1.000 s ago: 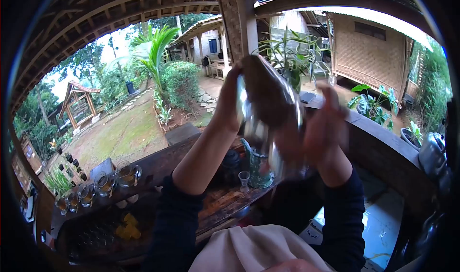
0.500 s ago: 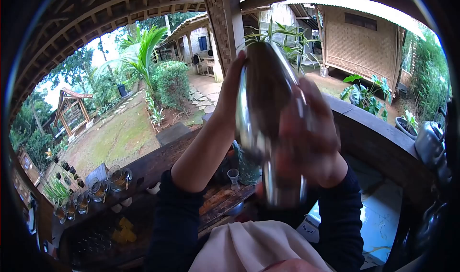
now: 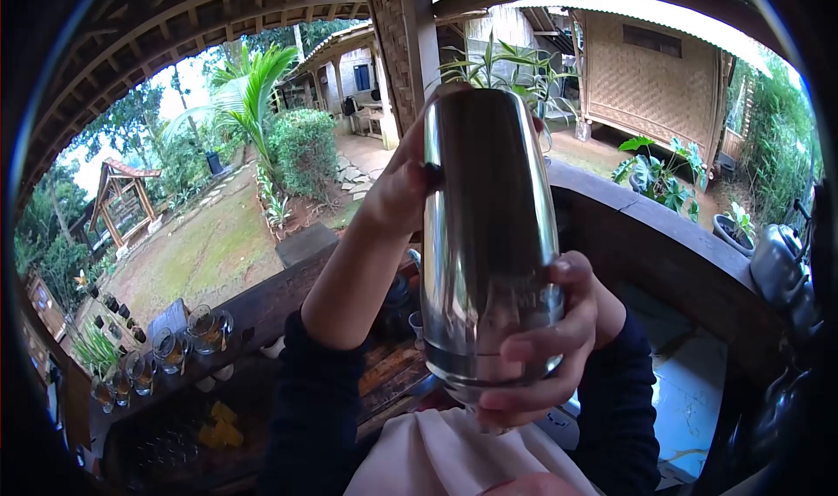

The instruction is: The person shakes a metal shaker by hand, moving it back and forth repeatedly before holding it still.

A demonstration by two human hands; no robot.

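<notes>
A shiny steel cocktail shaker (image 3: pixel 489 225) is held up in front of my chest between both hands, its flat base away from me and its narrower end toward me. My left hand (image 3: pixel 406 177) grips the far left side near the base, most of its fingers hidden behind the metal. Around the near right side wrap the fingers of my right hand (image 3: pixel 554 347), close to the tapered end. Behind the shaker a small clear glass (image 3: pixel 416 323) is mostly covered.
Several glass cups (image 3: pixel 208 330) with amber contents line the wooden ledge at left. Yellow pieces (image 3: pixel 220 426) lie on the dark surface below. A metal kettle (image 3: pixel 779 258) stands at far right, near a potted plant (image 3: pixel 736 225). The counter wall (image 3: pixel 668 225) runs along the right.
The shaker was blurred and tilted with its near end lower right; now it is sharper, more upright and nearer my face. Both hands remain on it, and my right hand has shifted down along it.
</notes>
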